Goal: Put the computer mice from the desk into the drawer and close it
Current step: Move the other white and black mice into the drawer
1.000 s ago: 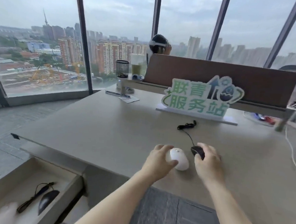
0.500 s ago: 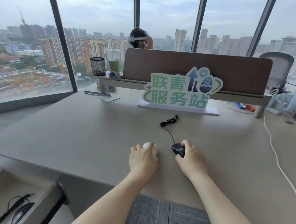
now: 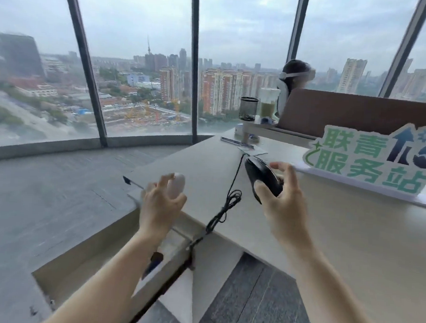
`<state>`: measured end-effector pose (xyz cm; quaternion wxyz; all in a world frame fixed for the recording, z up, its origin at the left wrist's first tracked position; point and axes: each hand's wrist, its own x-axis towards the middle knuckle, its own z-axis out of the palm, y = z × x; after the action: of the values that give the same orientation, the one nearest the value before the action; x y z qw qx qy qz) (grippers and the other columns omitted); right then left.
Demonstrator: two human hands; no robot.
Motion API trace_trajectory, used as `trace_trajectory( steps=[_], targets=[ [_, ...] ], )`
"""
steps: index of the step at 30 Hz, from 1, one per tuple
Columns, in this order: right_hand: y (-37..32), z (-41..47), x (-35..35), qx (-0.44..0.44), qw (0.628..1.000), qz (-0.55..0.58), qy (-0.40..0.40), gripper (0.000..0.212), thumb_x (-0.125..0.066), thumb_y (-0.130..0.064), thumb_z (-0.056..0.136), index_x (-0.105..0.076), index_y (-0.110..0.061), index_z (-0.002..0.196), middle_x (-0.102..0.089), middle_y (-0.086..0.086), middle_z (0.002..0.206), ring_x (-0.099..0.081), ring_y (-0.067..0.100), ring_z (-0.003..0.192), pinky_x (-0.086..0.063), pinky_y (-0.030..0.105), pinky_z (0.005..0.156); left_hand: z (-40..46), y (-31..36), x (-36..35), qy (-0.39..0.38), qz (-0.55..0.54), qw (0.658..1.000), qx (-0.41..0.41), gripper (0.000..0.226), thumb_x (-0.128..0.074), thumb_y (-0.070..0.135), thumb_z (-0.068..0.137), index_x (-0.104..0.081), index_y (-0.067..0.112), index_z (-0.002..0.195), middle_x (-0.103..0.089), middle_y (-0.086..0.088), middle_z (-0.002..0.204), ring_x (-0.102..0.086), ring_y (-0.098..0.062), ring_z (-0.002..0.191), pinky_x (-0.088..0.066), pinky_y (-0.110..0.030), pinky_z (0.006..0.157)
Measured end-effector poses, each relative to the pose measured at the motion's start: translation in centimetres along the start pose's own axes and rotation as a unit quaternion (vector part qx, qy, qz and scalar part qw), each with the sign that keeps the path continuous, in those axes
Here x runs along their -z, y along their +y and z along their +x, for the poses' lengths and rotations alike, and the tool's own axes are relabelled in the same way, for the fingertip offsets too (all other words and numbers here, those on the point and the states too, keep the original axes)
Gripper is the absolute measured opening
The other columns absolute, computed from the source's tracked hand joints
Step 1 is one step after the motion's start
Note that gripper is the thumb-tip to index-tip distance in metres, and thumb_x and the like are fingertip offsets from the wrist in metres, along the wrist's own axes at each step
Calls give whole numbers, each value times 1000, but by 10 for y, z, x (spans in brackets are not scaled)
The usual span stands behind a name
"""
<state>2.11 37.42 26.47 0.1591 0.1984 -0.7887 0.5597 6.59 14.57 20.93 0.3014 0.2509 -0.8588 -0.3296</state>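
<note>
We are holding a mouse in each hand, both lifted clear of the worktop [image 3: 351, 242]. Our left hand [image 3: 161, 203] is curled around the white mouse [image 3: 177, 185], fingers wrapped over its back. Our right hand [image 3: 282, 199] is pinching the black mouse [image 3: 261, 177] by its sides between thumb and fingers, its long axis running away from us and tilted up at the far end. Its cable [image 3: 225, 206] is trailing down in a loose tangle and hanging past the worktop's edge towards the drawer [image 3: 83, 253].

The drawer is standing open below and to the left of both hands, beneath the worktop's corner, with a dark object, only partly visible behind our left forearm, lying inside. Our left hand is the nearer one, sitting almost straight above the drawer's far end; our right hand is further off, over the worktop. So we are judging that the coming move is down and leftward, left hand first, and that the dangling cable may snag on the drawer's front edge unless we are gathering it in.
</note>
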Motion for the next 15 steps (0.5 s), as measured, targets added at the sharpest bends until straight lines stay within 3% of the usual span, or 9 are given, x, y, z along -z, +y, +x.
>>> trace_trajectory(
  steps=[3,5,10,12,15],
  targets=[
    [-18,-21,-57,-3,997,41,-63,34,-63,-22,88,-51,-32,118,-64,-11,102,-60,-4,81,-41,5,61,7,-64,47,25,47,996,68,52,-58,31,82,-46,24,133,-57,-16,119,-48,-33,112,-38,-38,83],
    [-23,-37,-98,-10,991,61,-123,32,-62,-21,89,-51,-31,118,-62,-18,97,-60,-6,78,-41,2,61,4,-104,69,11,92,987,132,55,-59,32,80,-47,24,133,-57,-19,122,-48,-37,115,-41,-43,90],
    [-14,-78,-196,-58,964,24,-258,33,-56,-29,90,-46,-37,120,-59,-4,120,-58,4,80,-43,19,67,-18,-193,84,-91,214,947,223,44,-46,25,76,-50,20,120,-54,-17,128,-44,-38,114,-33,-45,93],
    [-2,-94,-230,-87,949,-25,-301,36,-54,-30,90,-43,-36,124,-55,2,119,-58,8,85,-50,30,76,-23,-221,80,-112,229,929,267,50,-46,28,77,-47,23,127,-49,-18,135,-42,-40,119,-35,-45,95],
    [17,-111,-274,-122,918,-126,-355,42,-49,-33,87,-38,-33,127,-53,9,115,-59,28,94,-53,44,84,-27,-247,68,-147,258,907,300,52,-47,25,83,-40,23,135,-45,-18,133,-42,-37,120,-38,-41,96]
  ],
)
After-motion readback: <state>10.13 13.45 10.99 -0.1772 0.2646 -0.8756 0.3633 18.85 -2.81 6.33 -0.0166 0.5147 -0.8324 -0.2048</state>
